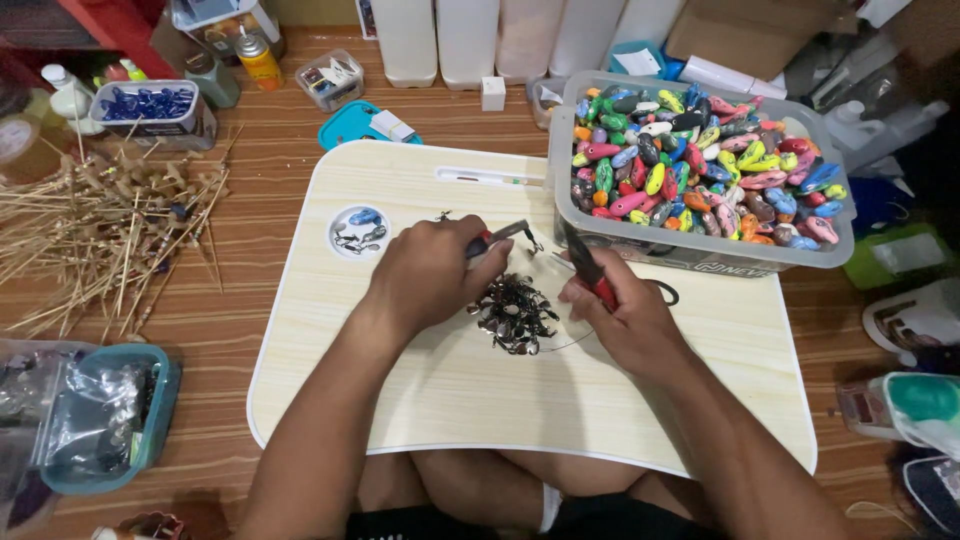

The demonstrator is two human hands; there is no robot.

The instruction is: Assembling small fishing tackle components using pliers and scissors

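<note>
My left hand (pixel 430 272) grips red-handled pliers (pixel 503 236) whose metal jaws point right over a light wooden lap tray (pixel 420 390). My right hand (pixel 625 322) holds a second pair of pliers (pixel 583 262) with red and black handles, its jaws angled up to the left. Between the two jaws is a tiny metal piece, too small to make out. Just below both hands lies a pile of small dark metal hooks and rings (pixel 514 313). A thin wire (pixel 570 342) trails from the pile.
A clear bin (pixel 690 252) of colourful oval lures stands on the tray's right. A round recess (pixel 358 232) holds a blue lure and small hooks. Bamboo sticks (pixel 95 240) lie at the left, a teal tub (pixel 105 415) lower left, and bottles and boxes along the back.
</note>
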